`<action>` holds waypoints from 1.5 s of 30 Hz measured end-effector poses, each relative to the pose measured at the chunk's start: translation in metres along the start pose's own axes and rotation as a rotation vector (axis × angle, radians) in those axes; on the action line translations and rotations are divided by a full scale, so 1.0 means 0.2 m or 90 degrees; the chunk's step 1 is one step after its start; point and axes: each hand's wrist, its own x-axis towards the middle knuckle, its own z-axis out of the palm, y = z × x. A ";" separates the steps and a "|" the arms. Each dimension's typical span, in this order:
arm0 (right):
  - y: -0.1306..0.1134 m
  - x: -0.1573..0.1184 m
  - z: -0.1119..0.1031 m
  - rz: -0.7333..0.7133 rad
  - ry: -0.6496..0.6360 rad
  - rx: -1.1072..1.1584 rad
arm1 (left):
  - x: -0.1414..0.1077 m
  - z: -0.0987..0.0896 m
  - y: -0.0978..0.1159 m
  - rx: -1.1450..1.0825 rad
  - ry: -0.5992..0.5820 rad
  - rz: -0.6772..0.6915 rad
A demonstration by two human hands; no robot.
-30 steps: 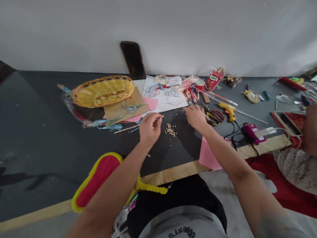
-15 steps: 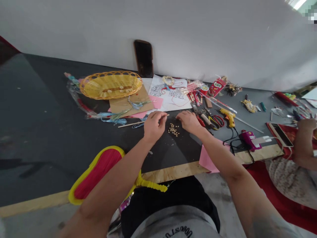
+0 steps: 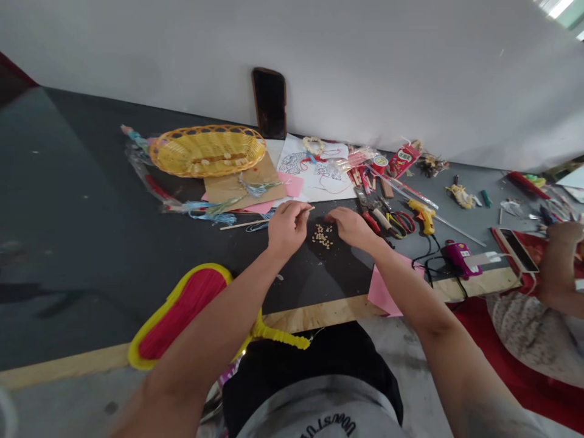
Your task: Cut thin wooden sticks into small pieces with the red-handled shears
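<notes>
Where your left hand [image 3: 287, 230] pinches: you have thumb and forefinger closed on a pale sliver [image 3: 311, 209], its end poking out toward the right.
Thin stick [image 3: 241, 225]: it reaches your left hand from the left; whether it joins the sliver, you cannot tell.
Small pale bits [image 3: 323, 236]: they lie loosely scattered on the dark tabletop [image 3: 292, 286], between your two hands.
Right hand [image 3: 350, 227]: your fingers are bent close together beside those bits; whether they hold one, you cannot tell.
Right of your hands: a yellow glue gun [image 3: 424, 216], well apart from the bits.
Far side: a yellow basket [image 3: 207, 152] at your left and a phone [image 3: 270, 103] leaning on the wall [image 3: 182, 61].
</notes>
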 end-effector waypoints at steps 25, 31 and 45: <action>0.25 -0.33 -0.06 0.288 0.134 -0.207 | 0.00 0.01 -0.01 0.005 0.031 0.034; 0.26 -0.24 -0.04 0.309 0.161 -0.160 | 0.00 -0.01 0.01 -0.008 0.028 0.026; 0.14 -0.23 -0.18 0.179 0.247 0.898 | 0.00 -0.02 0.02 -0.021 0.042 0.077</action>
